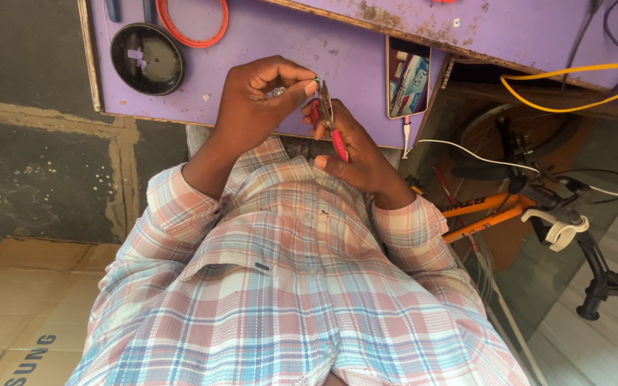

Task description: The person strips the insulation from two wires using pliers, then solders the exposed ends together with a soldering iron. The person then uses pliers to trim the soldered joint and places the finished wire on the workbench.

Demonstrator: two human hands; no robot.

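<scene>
We hold a small metal part (277, 92) pinched between the thumb and fingertips of our left hand (255, 104), just in front of the purple table (266, 36), while our right hand (355, 154) is closed around the red handles of a pair of pliers (329, 118), whose tips meet the part. The piece is too small and shaded for us to say what it is, or whether the pliers actually bite it. We judge the work on it to be mid-way: it is in hand, not yet set down. On the table, beyond our hands, lie a black round lid (147, 58), a red ring (191, 21) and a phone (407, 77); right of the table stands an orange bicycle (509, 204).
</scene>
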